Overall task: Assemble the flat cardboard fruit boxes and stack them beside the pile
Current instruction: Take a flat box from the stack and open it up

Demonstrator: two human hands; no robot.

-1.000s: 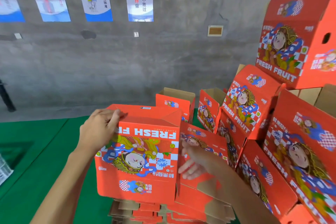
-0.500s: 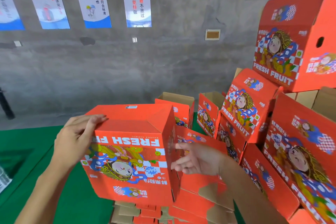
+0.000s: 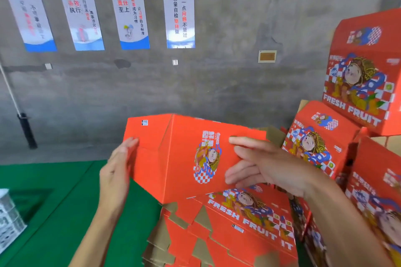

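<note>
A: Since a moment ago the box (image 3: pixel 195 156) has swung round: its printed front faced the camera then, and now a side panel with the small round picture does. Both hands have shifted with it.

B: Starting from the left, how are they set?

A: The left hand (image 3: pixel 115 171) lies flat along the box's left edge, fingers (image 3: pixel 128 147) straight, pressing rather than curling. The right hand (image 3: pixel 260 167) is spread on the right panel, fingers extended against the card. Neither one wraps the box; it is squeezed between two open palms, held up over the flat pile (image 3: pixel 227 223).

B: So which step is this?

A: My guess is that the box is formed and being turned for stacking. Next it needs carrying right, squared up and set down on the assembled stack (image 3: pixel 321 143) without crushing a panel; whether its flaps are locked I cannot tell.

B: And the surroundings?

A: Green floor covering (image 3: pixel 43 191) at the left, a bare concrete wall (image 3: pixel 217 84) behind, blue-and-white posters (image 3: pixel 130 15) hung in a row on it.
</note>
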